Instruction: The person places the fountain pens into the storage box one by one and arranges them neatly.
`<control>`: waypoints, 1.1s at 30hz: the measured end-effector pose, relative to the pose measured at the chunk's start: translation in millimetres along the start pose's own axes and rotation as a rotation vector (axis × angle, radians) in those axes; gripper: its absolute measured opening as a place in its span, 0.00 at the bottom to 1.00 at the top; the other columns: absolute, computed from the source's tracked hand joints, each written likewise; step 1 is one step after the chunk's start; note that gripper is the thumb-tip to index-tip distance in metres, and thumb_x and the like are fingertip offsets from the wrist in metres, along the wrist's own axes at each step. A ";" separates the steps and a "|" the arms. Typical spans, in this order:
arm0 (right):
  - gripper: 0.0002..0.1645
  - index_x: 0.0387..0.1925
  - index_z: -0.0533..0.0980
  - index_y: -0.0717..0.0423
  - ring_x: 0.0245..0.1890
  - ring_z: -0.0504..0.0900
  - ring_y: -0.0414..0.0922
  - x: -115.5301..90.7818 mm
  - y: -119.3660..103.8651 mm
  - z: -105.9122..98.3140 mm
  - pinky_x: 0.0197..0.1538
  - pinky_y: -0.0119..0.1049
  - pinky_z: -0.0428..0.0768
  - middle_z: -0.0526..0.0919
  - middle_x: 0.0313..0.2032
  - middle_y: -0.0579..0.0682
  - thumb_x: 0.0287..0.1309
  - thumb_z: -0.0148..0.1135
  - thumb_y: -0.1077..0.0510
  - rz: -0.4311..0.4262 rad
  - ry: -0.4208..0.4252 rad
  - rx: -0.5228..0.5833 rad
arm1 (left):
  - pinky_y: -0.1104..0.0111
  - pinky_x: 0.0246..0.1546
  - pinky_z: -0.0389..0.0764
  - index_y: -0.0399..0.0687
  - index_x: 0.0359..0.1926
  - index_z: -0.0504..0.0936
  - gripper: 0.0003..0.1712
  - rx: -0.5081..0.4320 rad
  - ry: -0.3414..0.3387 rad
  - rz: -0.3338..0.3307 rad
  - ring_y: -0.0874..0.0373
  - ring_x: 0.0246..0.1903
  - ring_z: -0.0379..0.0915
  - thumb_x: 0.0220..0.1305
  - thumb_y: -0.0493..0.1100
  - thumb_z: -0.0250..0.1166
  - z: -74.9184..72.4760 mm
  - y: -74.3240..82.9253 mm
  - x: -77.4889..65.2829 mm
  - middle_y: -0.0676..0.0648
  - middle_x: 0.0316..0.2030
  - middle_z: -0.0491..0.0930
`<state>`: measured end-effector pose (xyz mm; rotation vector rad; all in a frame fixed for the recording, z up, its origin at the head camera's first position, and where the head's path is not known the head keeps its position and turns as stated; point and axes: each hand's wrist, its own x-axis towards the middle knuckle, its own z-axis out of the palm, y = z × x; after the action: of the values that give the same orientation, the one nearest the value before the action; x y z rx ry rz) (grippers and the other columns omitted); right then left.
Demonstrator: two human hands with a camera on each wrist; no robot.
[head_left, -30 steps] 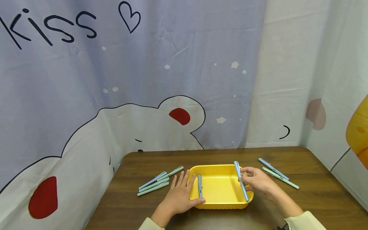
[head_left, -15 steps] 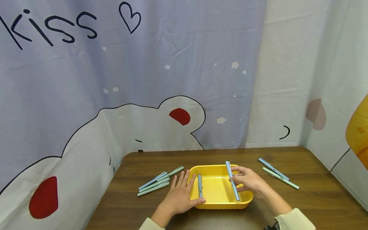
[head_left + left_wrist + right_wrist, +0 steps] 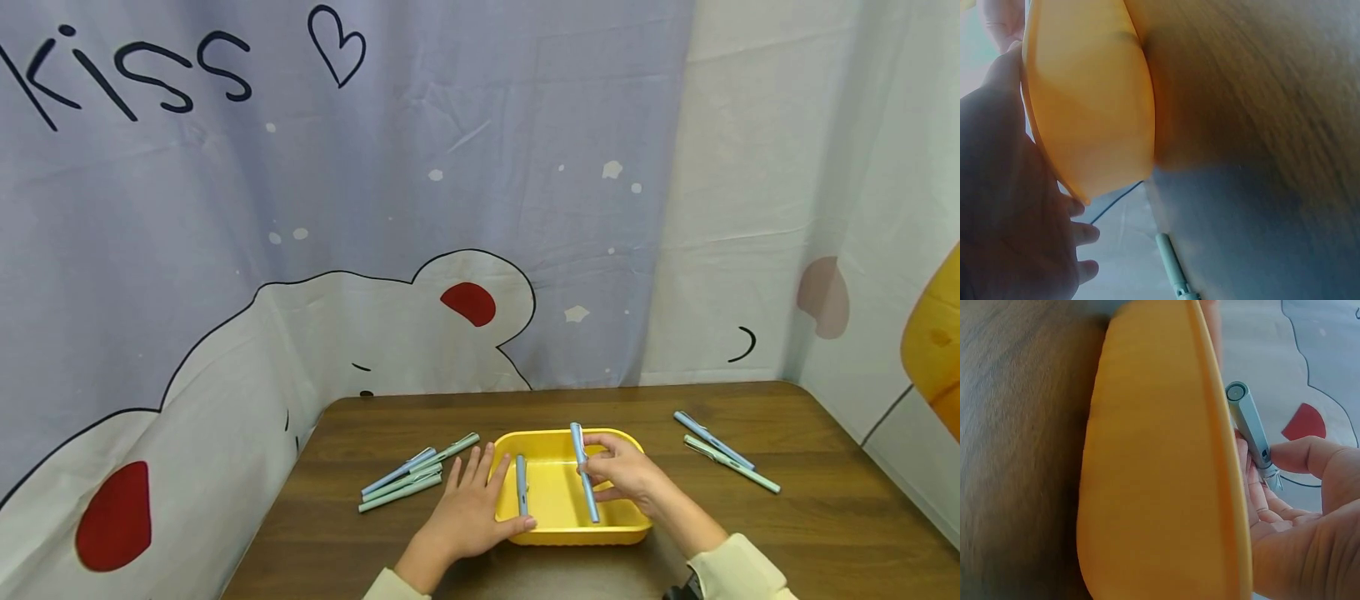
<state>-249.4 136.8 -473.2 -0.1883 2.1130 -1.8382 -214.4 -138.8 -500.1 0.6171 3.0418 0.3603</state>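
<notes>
A yellow tray (image 3: 570, 537) sits on the table, with one blue pen (image 3: 522, 483) lying inside along its left wall. My left hand (image 3: 468, 512) rests on the tray's left rim, fingers spread and thumb over the front corner. Between thumb and fingers my right hand (image 3: 618, 471) pinches another blue pen (image 3: 585, 475), held over the middle of the tray. In the right wrist view that pen (image 3: 1250, 428) shows its end above the rim, the thumb pressed on its side. The left wrist view shows the tray's outer wall (image 3: 1091, 106) beside the left hand (image 3: 1016, 206).
Left of the tray lies a loose group of green and blue pens (image 3: 401, 492). A blue pen (image 3: 712, 440) and a green pen (image 3: 731, 464) lie to the right on the wooden table (image 3: 825, 517). A printed curtain (image 3: 480, 192) hangs behind.
My right hand has moved left with its blue pen, from the tray's right side to over its middle. The left hand has stayed in place.
</notes>
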 end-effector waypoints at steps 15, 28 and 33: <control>0.36 0.67 0.65 0.67 0.33 0.82 0.49 13.6 8.9 29.3 0.36 0.46 0.87 0.82 0.39 0.61 0.57 0.62 0.65 0.061 0.057 -0.003 | 0.39 0.74 0.43 0.50 0.81 0.52 0.58 -0.002 -0.008 -0.006 0.39 0.79 0.38 0.63 0.80 0.50 -0.4 0.4 -0.2 0.41 0.81 0.41; 0.34 0.67 0.66 0.67 0.33 0.84 0.50 23.5 19.8 49.3 0.35 0.48 0.87 0.82 0.38 0.61 0.59 0.62 0.65 0.091 0.044 -0.009 | 0.38 0.74 0.42 0.48 0.80 0.53 0.58 -0.004 0.013 0.008 0.37 0.78 0.39 0.63 0.80 0.51 4.5 -2.1 1.2 0.40 0.80 0.41; 0.33 0.67 0.65 0.68 0.33 0.86 0.51 27.7 21.7 53.3 0.35 0.47 0.87 0.83 0.39 0.62 0.60 0.61 0.66 0.100 0.032 0.002 | 0.38 0.74 0.42 0.49 0.80 0.53 0.58 -0.009 0.013 0.011 0.37 0.78 0.39 0.63 0.80 0.51 3.9 -1.8 0.8 0.39 0.80 0.41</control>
<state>-255.0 81.5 -504.9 -0.0521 2.1017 -1.7966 -215.6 -139.2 -504.3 0.6335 3.0484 0.3795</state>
